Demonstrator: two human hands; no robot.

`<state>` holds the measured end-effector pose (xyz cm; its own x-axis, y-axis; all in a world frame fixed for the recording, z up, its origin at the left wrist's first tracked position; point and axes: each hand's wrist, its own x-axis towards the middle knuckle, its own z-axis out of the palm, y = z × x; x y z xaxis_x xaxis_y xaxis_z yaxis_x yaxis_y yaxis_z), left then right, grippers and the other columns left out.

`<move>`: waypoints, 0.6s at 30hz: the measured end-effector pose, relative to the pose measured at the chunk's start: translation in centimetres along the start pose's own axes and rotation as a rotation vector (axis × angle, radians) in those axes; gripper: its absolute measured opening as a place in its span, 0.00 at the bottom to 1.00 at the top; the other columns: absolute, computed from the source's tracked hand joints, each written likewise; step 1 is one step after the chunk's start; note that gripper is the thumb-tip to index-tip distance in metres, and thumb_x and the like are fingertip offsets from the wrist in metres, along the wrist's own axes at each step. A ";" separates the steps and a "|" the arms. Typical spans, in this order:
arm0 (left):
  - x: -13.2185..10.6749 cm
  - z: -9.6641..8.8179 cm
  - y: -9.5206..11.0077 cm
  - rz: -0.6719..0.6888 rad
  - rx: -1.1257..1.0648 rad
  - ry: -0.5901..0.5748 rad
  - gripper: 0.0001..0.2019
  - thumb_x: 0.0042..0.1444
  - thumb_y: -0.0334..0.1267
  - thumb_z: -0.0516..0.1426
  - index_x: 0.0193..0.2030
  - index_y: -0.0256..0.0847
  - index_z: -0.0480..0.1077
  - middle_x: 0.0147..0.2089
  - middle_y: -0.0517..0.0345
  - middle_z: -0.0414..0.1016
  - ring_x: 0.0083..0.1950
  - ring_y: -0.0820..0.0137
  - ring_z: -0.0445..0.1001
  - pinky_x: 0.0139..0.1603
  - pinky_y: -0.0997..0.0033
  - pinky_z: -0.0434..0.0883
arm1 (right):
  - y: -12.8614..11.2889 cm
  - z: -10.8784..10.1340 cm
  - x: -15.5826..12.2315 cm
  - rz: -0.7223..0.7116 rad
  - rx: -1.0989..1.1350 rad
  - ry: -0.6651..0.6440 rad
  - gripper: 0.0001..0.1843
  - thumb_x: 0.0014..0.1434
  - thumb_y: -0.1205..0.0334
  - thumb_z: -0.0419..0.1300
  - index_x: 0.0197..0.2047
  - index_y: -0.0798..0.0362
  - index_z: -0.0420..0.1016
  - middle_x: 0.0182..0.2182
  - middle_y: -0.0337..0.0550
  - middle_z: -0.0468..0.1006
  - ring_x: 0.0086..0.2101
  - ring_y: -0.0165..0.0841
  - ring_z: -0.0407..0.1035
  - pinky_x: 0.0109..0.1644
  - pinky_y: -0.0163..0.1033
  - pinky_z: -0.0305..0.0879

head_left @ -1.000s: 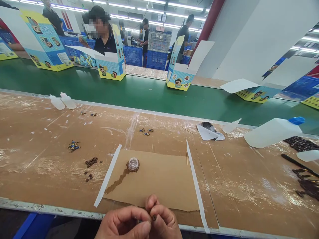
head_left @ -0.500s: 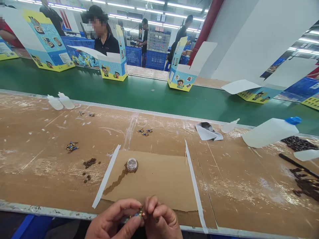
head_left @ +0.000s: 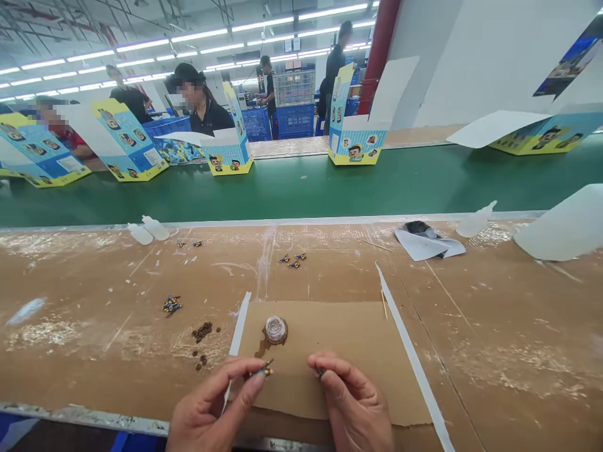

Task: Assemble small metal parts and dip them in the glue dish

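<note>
Pinching a small part (head_left: 265, 371) between thumb and forefinger, the left hand (head_left: 211, 411) hovers above the near left corner of the cardboard sheet (head_left: 348, 351). The small part is a short, slender piece with a brass-coloured tip and a blue section; finer detail is too small to tell. It projects to the right from the fingertips, with the tip pointing toward the right hand (head_left: 353, 408).

The right hand is closed at thumb and forefinger on a tiny dark piece (head_left: 320, 373), which is largely hidden by the fingers.

Compared with the picture half a second earlier, the two hands have separated: they were pressed together around the small part at the near edge of the workbench (head_left: 94, 314), and a clear gap over the cardboard sheet now lies between them. Both hands have also advanced farther onto the sheet. The view has tilted and shifted to the left, so the large white bottle (head_left: 565, 226) at the far right is now partly cut off.

Just beyond the small part stands a small clear cap (head_left: 276, 328) on a dark stain, near but apart. To the left of the left hand lies a scatter of dark beads (head_left: 202, 331). A white tape strip (head_left: 238, 333) borders the left edge of the sheet
</note>
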<state>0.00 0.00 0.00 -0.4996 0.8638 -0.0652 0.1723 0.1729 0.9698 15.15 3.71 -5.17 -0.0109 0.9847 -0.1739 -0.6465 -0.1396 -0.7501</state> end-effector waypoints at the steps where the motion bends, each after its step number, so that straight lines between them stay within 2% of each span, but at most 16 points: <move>1: 0.6 -0.1 0.1 0.030 0.017 0.010 0.08 0.42 0.45 0.68 0.29 0.46 0.80 0.34 0.62 0.80 0.39 0.68 0.76 0.43 0.81 0.70 | 0.2 0.0 0.2 -0.008 -0.022 0.007 0.09 0.43 0.51 0.75 0.28 0.45 0.86 0.30 0.36 0.85 0.37 0.31 0.73 0.48 0.30 0.65; 4: 2.3 -0.3 0.5 0.104 0.114 0.010 0.04 0.47 0.43 0.66 0.31 0.49 0.79 0.35 0.65 0.79 0.40 0.70 0.73 0.43 0.82 0.67 | 0.9 0.0 0.5 -0.051 -0.052 -0.029 0.08 0.48 0.51 0.72 0.31 0.44 0.86 0.31 0.34 0.85 0.38 0.29 0.73 0.48 0.28 0.65; 6: 3.2 -0.2 0.8 0.166 0.196 -0.030 0.03 0.50 0.42 0.64 0.31 0.50 0.79 0.35 0.65 0.79 0.41 0.70 0.73 0.44 0.80 0.66 | 1.1 0.0 0.5 -0.070 -0.060 -0.043 0.07 0.49 0.52 0.71 0.31 0.43 0.85 0.32 0.35 0.85 0.39 0.30 0.73 0.48 0.28 0.65; 14: 4.9 0.2 1.3 0.406 0.502 -0.155 0.06 0.59 0.40 0.58 0.36 0.47 0.76 0.37 0.61 0.79 0.43 0.66 0.74 0.46 0.71 0.65 | 0.5 0.9 0.1 -0.094 -0.125 -0.005 0.09 0.49 0.49 0.71 0.30 0.44 0.86 0.30 0.40 0.83 0.37 0.37 0.73 0.45 0.36 0.67; 18: 5.7 -0.1 0.9 0.516 0.640 -0.244 0.06 0.61 0.40 0.57 0.38 0.46 0.76 0.38 0.61 0.79 0.42 0.67 0.75 0.45 0.71 0.67 | 0.6 1.0 0.1 -0.134 -0.126 -0.021 0.08 0.50 0.49 0.70 0.30 0.43 0.86 0.29 0.39 0.83 0.36 0.36 0.73 0.44 0.35 0.66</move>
<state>-2.80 4.99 0.57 -0.0429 0.9728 0.2274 0.8104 -0.0992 0.5774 13.98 3.82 -4.98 0.0522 0.9971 -0.0552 -0.5428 -0.0181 -0.8397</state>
